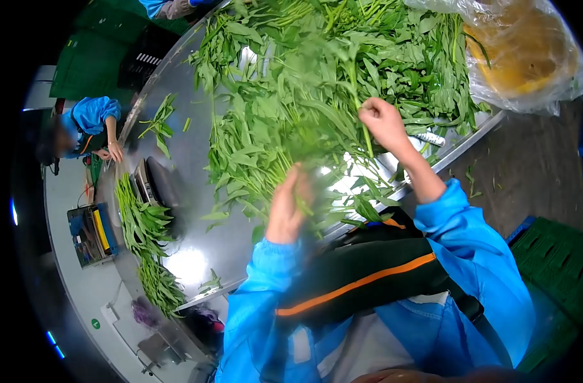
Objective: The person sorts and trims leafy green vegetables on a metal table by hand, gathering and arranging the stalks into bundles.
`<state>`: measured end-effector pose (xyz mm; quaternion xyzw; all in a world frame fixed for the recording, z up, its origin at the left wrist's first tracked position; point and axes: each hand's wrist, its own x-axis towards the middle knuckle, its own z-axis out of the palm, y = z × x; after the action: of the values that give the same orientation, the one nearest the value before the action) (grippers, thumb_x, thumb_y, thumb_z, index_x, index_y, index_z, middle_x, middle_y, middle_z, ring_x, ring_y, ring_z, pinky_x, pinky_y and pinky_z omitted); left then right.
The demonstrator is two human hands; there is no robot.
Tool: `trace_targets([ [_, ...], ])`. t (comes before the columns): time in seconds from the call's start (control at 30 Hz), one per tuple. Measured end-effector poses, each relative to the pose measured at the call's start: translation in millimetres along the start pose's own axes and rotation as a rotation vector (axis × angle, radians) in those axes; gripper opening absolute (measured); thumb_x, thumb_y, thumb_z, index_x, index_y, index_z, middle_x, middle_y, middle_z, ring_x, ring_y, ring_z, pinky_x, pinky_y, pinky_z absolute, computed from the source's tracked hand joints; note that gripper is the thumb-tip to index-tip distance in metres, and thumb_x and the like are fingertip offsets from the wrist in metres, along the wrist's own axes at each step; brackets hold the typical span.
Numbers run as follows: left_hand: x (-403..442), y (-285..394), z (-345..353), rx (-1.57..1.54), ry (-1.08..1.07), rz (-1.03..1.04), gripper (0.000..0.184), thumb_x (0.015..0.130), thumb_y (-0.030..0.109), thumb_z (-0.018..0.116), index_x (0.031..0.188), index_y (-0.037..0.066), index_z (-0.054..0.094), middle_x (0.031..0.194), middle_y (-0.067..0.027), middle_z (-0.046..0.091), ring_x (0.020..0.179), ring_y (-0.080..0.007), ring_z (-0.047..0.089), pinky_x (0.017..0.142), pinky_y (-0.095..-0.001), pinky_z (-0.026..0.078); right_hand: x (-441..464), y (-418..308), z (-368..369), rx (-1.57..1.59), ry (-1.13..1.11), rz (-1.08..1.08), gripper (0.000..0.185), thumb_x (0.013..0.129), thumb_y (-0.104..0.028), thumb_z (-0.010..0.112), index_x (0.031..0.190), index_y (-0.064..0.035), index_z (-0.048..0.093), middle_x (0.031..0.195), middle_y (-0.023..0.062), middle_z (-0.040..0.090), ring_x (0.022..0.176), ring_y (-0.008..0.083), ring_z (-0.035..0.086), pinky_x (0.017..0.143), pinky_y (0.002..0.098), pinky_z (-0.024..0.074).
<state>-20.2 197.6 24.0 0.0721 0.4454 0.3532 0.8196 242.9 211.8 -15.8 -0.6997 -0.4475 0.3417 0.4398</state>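
Observation:
A large heap of water spinach [259, 121] with long narrow leaves covers much of the metal table in front of me. My right hand [385, 127] pinches a single water spinach stem [367, 137], whose leafy end points away from me. Lower and further left, my left hand [286, 205] is closed around some water spinach stems at the near side of the heap; its fingertips are partly smeared by motion. Between both hands a few loose leaves [366, 209] lie by the table edge.
The metal table [189, 166] has a raised rim. At left, a co-worker in a blue sleeve [97, 115] handles greens beside bundled water spinach [154, 281]. A clear plastic bag over something yellow [524, 54] sits at upper right. Green crates [553, 268] stand at lower right.

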Motion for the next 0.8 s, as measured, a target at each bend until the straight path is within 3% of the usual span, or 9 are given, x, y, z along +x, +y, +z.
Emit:
trace_targets([
  [0.07, -8.5, 1.6, 15.5, 0.075, -0.003, 0.121, 0.013, 0.093, 0.017, 0.057, 0.103, 0.01, 0.053, 0.075, 0.0017, 0.047, 0.056, -0.0051, 0.038, 0.047, -0.0174, 0.033, -8.0, -2.0, -3.3, 0.271, -0.042, -0.01, 0.019, 0.083, -0.021, 0.055, 0.089, -0.0038, 0.059, 0.071, 0.0078, 0.058, 0.064, 0.0163, 0.054, 0.062, 0.0292, 0.0431],
  [0.2, -10.8, -0.2, 47.8, 0.265, -0.021, 0.335, 0.014, 0.09, 0.012, 0.059, 0.103, 0.008, 0.053, 0.08, 0.0002, 0.052, 0.056, -0.0045, 0.039, 0.048, -0.0182, 0.034, -38.9, -32.4, 3.1, 0.001, -0.096, 0.008, 0.021, 0.086, -0.022, 0.053, 0.093, -0.0032, 0.057, 0.069, 0.0156, 0.057, 0.059, 0.025, 0.056, 0.059, 0.0363, 0.0444],
  [0.27, -7.3, -5.7, 63.5, 0.342, -0.003, 0.375, 0.016, 0.089, 0.01, 0.061, 0.103, 0.007, 0.053, 0.084, -0.0011, 0.055, 0.057, -0.0043, 0.04, 0.049, -0.0185, 0.035, -54.4, -44.3, 13.8, -0.107, -0.074, -0.177, 0.018, 0.086, -0.02, 0.054, 0.091, -0.0032, 0.056, 0.07, 0.0182, 0.059, 0.061, 0.0331, 0.058, 0.058, 0.0426, 0.0454],
  [0.4, 16.7, -21.8, 47.7, 0.527, 0.057, 0.376, 0.03, 0.083, 0.015, 0.066, 0.11, 0.007, 0.053, 0.092, -0.0019, 0.061, 0.075, -0.0069, 0.054, 0.057, -0.0194, 0.04, -72.2, -45.3, 31.9, -0.345, -0.003, -0.542, 0.012, 0.084, -0.015, 0.059, 0.082, -0.0048, 0.055, 0.07, 0.0126, 0.06, 0.063, 0.031, 0.059, 0.055, 0.0389, 0.0467],
  [0.5, 22.5, -23.2, 34.9, 0.357, 0.052, 0.353, 0.02, 0.085, 0.008, 0.064, 0.103, 0.006, 0.054, 0.086, -0.0015, 0.058, 0.062, -0.0065, 0.047, 0.052, -0.0187, 0.037, -82.3, -51.0, 27.4, -0.345, 0.052, -0.717, 0.008, 0.082, -0.006, 0.058, 0.08, -0.002, 0.052, 0.068, 0.0122, 0.057, 0.061, 0.0265, 0.06, 0.052, 0.0349, 0.0459],
  [0.6, 20.4, -14.2, 35.6, 0.217, 0.066, 0.329, 0.017, 0.087, 0.006, 0.062, 0.102, 0.005, 0.054, 0.08, 0.0002, 0.054, 0.054, -0.0049, 0.04, 0.047, -0.0174, 0.033, -108.3, -44.6, 11.4, -0.038, 0.008, -0.499, 0.002, 0.083, -0.002, 0.053, 0.081, -0.002, 0.051, 0.066, 0.008, 0.054, 0.058, 0.0169, 0.056, 0.05, 0.0302, 0.0432],
  [0.63, 16.2, -8.2, 38.5, 0.204, 0.075, 0.307, 0.017, 0.087, 0.007, 0.062, 0.103, 0.004, 0.055, 0.079, 0.0007, 0.053, 0.054, -0.0046, 0.039, 0.047, -0.0174, 0.033, -109.9, -40.2, 7.2, 0.019, 0.038, -0.323, 0.008, 0.081, -0.004, 0.056, 0.089, -0.0025, 0.056, 0.067, 0.0122, 0.058, 0.058, 0.0274, 0.059, 0.052, 0.0339, 0.0448],
  [0.67, 12.9, -3.8, 38.6, 0.193, 0.082, 0.286, 0.018, 0.088, 0.007, 0.062, 0.104, 0.004, 0.055, 0.077, 0.0013, 0.052, 0.053, -0.0043, 0.038, 0.046, -0.0174, 0.032, -105.7, -39.5, 3.5, 0.204, 0.009, -0.043, 0.018, 0.089, -0.018, 0.055, 0.092, -0.0005, 0.057, 0.073, 0.0162, 0.06, 0.067, 0.025, 0.062, 0.059, 0.0362, 0.046],
  [0.8, 7.9, -12.6, 29.4, 0.187, -0.01, 0.293, 0.023, 0.089, 0.011, 0.061, 0.108, -0.001, 0.058, 0.068, 0.0036, 0.044, 0.053, -0.004, 0.037, 0.047, -0.0171, 0.032, -87.6, 13.7, 46.6, 0.394, -0.539, 0.243, 0.043, 0.095, -0.04, 0.045, 0.102, -0.0009, 0.059, 0.092, 0.0121, 0.064, 0.091, 0.0205, 0.058, 0.08, 0.0366, 0.0437],
])
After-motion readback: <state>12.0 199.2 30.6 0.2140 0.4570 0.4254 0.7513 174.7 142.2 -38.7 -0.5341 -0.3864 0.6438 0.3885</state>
